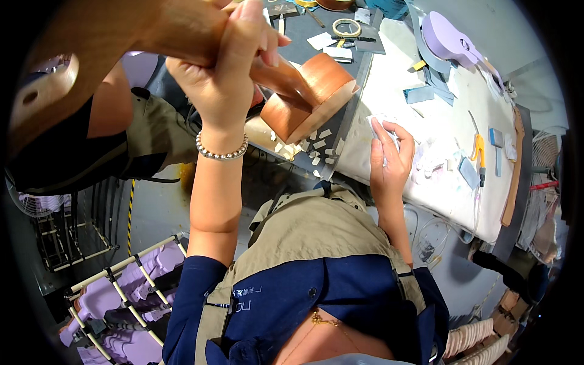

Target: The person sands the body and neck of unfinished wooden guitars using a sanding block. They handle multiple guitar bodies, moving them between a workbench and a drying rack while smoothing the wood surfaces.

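My left hand (228, 70) grips the brown wooden guitar (325, 76), best held steady; my right hand (394, 159) pinches crumpled white cloth (389, 138).

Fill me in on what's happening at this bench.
A person's left hand grips a brown wooden instrument by its neck, holding it up in front of them. The right hand is at the white-covered table, holding a crumpled white cloth or paper. Small pale pieces lie scattered on the dark bench, and a lilac instrument lies at the table's far end.
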`<state>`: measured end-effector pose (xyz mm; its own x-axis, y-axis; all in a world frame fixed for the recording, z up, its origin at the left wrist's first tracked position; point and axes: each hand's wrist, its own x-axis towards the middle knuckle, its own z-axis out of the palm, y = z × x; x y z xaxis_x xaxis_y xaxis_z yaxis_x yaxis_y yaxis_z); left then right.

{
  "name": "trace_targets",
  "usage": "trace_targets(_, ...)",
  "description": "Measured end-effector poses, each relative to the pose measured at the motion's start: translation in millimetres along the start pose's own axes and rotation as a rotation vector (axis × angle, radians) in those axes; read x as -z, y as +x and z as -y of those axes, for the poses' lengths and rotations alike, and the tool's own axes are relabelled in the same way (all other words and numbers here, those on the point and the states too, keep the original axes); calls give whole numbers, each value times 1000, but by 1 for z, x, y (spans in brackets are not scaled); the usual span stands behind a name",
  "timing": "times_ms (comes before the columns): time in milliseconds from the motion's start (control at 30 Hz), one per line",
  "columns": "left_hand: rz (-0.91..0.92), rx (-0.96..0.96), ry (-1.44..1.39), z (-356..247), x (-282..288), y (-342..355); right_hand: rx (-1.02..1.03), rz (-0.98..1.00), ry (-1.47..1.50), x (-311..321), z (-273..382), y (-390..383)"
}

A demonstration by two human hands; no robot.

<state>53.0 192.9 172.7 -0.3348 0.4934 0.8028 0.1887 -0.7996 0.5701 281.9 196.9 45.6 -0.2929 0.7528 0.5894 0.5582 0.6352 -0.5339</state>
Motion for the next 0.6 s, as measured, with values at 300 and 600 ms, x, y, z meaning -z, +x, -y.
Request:
trace_targets(300, -90, 5, -111, -11, 12, -14, 2, 17, 67, -2, -5, 2)
trace_targets(600, -38, -77, -76, -10, 39, -17, -38, -4, 55, -7, -16, 9)
